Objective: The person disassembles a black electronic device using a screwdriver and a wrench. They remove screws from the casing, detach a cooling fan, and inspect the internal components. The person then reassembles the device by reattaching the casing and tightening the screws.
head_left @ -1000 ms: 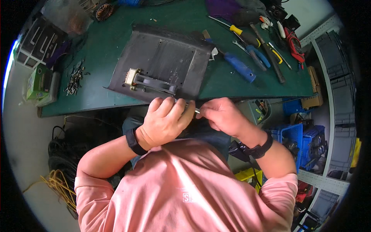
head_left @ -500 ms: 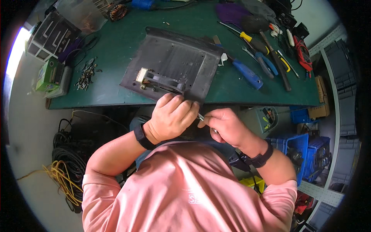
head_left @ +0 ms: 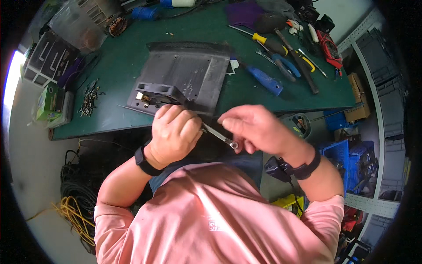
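My left hand (head_left: 176,134) is closed at the near edge of a black metal panel (head_left: 189,72), its knuckles upward. From beside its thumb side a silver combination wrench (head_left: 218,134) sticks out, slanting down to the right with its ring end outermost. The fingers hide the other end of the wrench. My right hand (head_left: 259,130) hovers just right of it, thumb and fingers apart, the lower fingers curled close to the ring end. On the panel, past my left knuckles, stands a black cooling fan (head_left: 162,91), with a small white part (head_left: 140,95) by its left end.
On the green bench (head_left: 118,61) lie a blue-handled scraper (head_left: 266,81), a hammer (head_left: 299,66), pliers (head_left: 285,68) and a red meter (head_left: 329,49) to the right. Loose screws (head_left: 89,100) are heaped at left. Coiled cables (head_left: 77,185) and blue crates (head_left: 358,165) flank me below.
My right hand has opened off the wrench and drawn away a little, baring its ring end. My left hand and the wrench appear further left, with the whole bench shifted in view.
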Available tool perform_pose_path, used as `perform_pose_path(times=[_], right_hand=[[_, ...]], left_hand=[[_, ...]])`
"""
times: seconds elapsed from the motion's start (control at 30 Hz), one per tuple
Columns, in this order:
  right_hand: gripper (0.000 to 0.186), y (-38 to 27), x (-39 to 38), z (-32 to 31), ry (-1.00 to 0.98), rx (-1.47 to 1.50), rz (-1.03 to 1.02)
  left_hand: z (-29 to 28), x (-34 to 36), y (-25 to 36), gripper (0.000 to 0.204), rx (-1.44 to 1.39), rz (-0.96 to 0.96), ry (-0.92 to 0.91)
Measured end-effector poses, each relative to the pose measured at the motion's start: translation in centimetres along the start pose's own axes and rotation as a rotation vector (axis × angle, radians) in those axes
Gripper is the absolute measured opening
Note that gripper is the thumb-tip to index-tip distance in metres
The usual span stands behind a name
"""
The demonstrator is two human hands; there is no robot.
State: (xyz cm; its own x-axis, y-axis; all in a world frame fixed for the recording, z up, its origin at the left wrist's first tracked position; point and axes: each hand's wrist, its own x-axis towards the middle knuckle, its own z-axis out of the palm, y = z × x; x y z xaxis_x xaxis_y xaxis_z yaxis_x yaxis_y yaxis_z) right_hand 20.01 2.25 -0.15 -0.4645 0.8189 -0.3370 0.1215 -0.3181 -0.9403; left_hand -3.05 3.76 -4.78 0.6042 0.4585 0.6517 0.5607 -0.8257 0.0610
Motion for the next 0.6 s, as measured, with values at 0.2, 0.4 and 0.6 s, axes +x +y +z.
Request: perform_pose_path(times=[0.2,0.4,0.6], right_hand=[[0.025,-3.4,-0.6,-4.5,0.237,-0.288,-0.175],[0.029,-4.5,4.4,-11.7,0.611,-1.069,-0.286],[0.026,-5.6,7.9,-15.5,0.702,-1.404,-0.053]], left_hand=[[-3.8,3.3,-0.9,0.027,-0.056,-0.276,0.249],[-7.9,5.2,-3.1,0.024,-0.155,-0.817,0.566],[-10.7,3.6,-6.6,0.021,-0.356,-0.830,0.766]])
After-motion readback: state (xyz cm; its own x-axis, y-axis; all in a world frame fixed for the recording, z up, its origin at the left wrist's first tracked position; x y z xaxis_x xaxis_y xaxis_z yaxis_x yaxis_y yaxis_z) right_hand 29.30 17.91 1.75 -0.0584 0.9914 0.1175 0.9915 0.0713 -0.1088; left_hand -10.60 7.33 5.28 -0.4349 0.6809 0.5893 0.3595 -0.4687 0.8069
